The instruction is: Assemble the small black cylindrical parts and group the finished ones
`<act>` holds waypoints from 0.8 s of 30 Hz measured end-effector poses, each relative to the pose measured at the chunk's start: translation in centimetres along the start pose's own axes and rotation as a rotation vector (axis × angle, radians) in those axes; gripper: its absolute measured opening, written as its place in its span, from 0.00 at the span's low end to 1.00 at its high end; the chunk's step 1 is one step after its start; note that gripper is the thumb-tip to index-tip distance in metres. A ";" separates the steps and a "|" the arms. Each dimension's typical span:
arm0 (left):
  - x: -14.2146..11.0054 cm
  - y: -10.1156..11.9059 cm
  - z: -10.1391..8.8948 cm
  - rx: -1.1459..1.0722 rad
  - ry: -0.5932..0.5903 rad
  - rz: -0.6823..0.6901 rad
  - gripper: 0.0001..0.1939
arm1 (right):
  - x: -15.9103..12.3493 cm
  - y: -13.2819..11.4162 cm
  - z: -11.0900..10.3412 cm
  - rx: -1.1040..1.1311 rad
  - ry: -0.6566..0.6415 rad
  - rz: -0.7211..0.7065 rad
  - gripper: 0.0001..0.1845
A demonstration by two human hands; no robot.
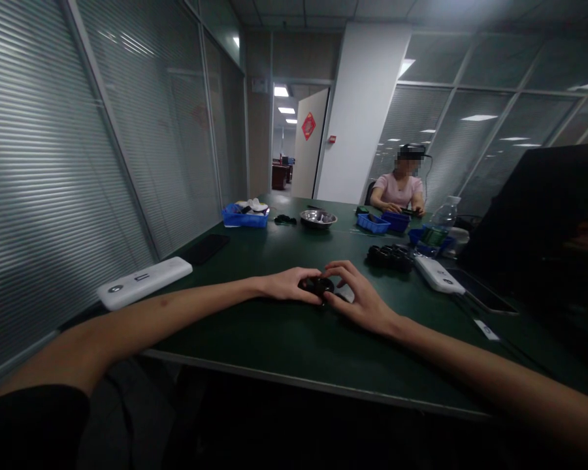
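Note:
Both my hands meet at a small glossy black part [326, 285] low over the green tabletop, near the middle of the view. From the left, my left hand [294, 284] has its thumb and fingers wrapped round the part. The fingers of my right hand [355, 297] are curved, with thumb and fingertips at the part's right side. Something pale [345, 293] shows below my right fingers; its kind is unclear. The part's exact kind cannot be made out, since my fingers cover much of it.
A pile of black parts [389, 258] lies to the right, near a white power bank [438, 274]. Farther back stand a metal bowl [318, 219], a blue basket [245, 217] and smaller blue trays [373, 224]. A bottle [443, 219] stands right; a co-worker [402, 189] sits across.

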State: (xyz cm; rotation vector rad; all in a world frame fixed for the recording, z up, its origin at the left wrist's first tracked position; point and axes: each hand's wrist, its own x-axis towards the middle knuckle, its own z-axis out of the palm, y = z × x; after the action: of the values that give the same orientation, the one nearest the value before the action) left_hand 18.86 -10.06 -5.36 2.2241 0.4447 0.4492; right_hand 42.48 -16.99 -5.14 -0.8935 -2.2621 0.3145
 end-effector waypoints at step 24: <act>-0.1 0.3 0.0 -0.003 -0.009 -0.003 0.24 | 0.1 0.1 -0.1 -0.081 0.059 0.001 0.17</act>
State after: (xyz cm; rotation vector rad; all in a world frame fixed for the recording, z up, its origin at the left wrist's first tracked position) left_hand 18.85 -10.25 -5.13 2.2216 0.4422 0.4375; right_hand 42.58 -16.83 -5.10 -0.9338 -2.2331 0.1958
